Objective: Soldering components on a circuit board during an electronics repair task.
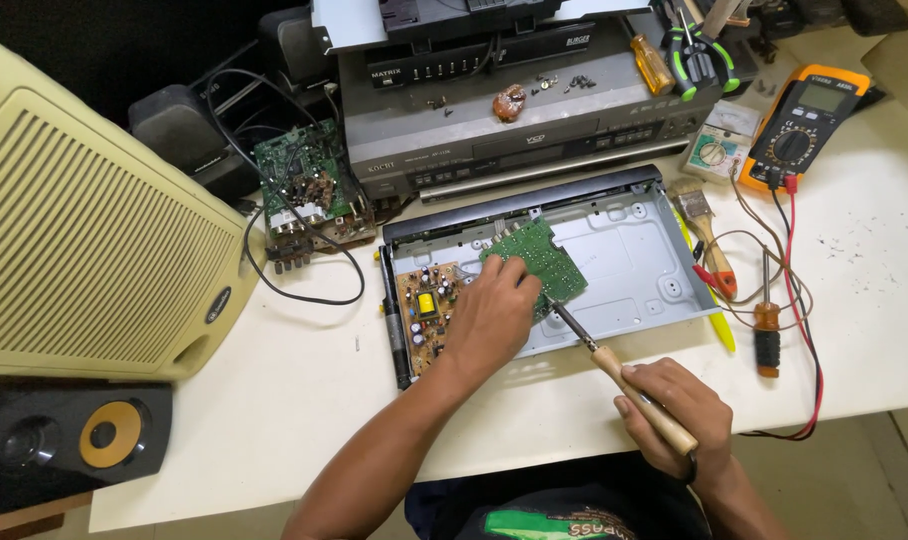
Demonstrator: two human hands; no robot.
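Right now we see left hand (494, 315) pinning green board (536, 262), right hand (674, 410) gripping soldering iron (614, 365), tip angled up-left, probably touching board's near edge.

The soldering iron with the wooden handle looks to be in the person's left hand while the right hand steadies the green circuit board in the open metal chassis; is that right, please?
Not quite: the hands are swapped. In the head view, the right hand holds the soldering iron by its wooden handle, and the left hand steadies the green circuit board in the open metal chassis.
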